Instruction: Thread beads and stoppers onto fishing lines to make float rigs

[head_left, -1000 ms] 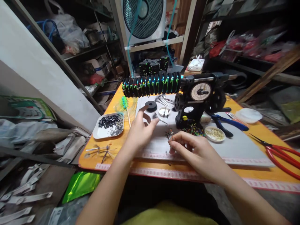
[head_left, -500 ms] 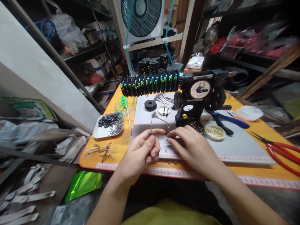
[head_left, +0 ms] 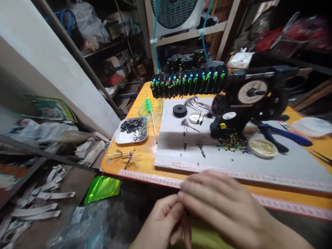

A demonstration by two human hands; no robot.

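My left hand (head_left: 167, 218) is closed in front of the table's edge, thumb pressed against its curled fingers. Over its fingertips lies my right hand (head_left: 225, 204), touching it, its fingers held together and bent at the tips. Whatever the hands may hold between them is hidden. Beyond them on the white board lie a thin dark piece with coloured bands (head_left: 185, 140) and a similar small dark piece (head_left: 201, 148). Several coloured beads or pins (head_left: 233, 143) are heaped beside a small dish of gold-coloured bits (head_left: 263, 148).
A black geared machine (head_left: 250, 93) carries a row of black spools (head_left: 189, 83) with green and blue strands. On the left stands a white tray (head_left: 118, 138) of dark parts. Blue-handled pliers (head_left: 293, 135) lie right; a fan (head_left: 173, 14) stands behind.
My hands have drawn back from the board towards my lap and come together. The banded and dark pieces now lie on the board. The view has shifted left and down.
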